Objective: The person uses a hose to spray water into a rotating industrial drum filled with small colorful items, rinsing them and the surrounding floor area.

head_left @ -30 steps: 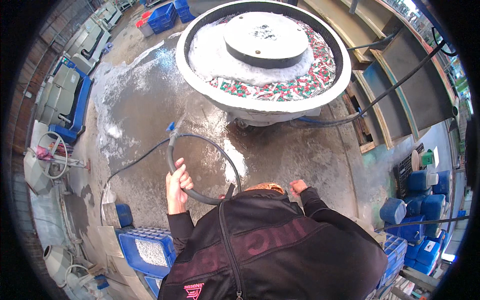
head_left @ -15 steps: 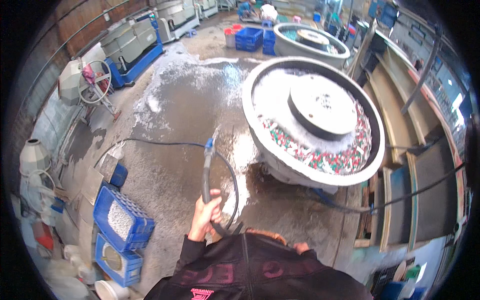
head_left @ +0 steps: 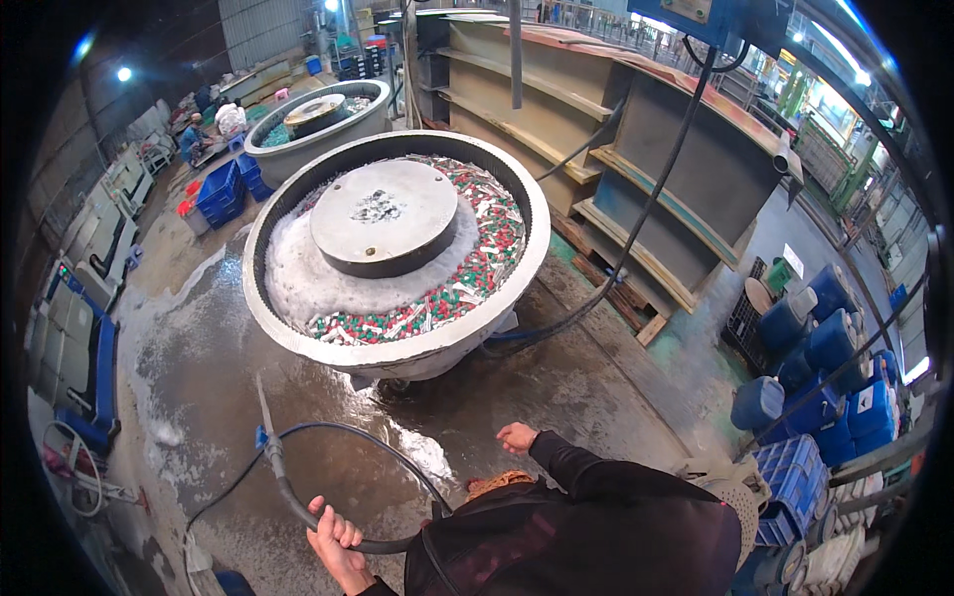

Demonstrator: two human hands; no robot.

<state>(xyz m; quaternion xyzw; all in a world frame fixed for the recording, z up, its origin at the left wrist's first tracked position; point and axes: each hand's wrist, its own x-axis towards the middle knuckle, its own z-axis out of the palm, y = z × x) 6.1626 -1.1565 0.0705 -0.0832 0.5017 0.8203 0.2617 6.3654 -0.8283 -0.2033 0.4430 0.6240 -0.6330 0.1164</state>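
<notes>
My left hand (head_left: 336,541) is wrapped round a dark hose (head_left: 290,497) at the lower middle. A blue valve (head_left: 262,437) sits near the hose's far end, and a pale, blurred streak beyond it looks like a jet of water. My right hand (head_left: 517,437) hangs in front of me over the wet floor, fingers curled in, with nothing visible in them. Ahead stands a large round tub (head_left: 538,223) with a pale rim. Inside it, white foam (head_left: 298,273) covers the left part, and red, green and white pieces (head_left: 447,306) surround the raised round centre cap (head_left: 383,214).
A second round tub (head_left: 373,131) stands behind, near blue crates (head_left: 221,194). Tall panels with wooden ledges (head_left: 686,199) rise at the right. Blue jugs (head_left: 830,343) and a blue crate (head_left: 790,472) sit at the lower right. Black cable (head_left: 626,263) hangs beside the tub.
My view has swung to the right, so the tub now appears further left and nearer. My right hand has come out from beside my body. The hose stays in my left hand.
</notes>
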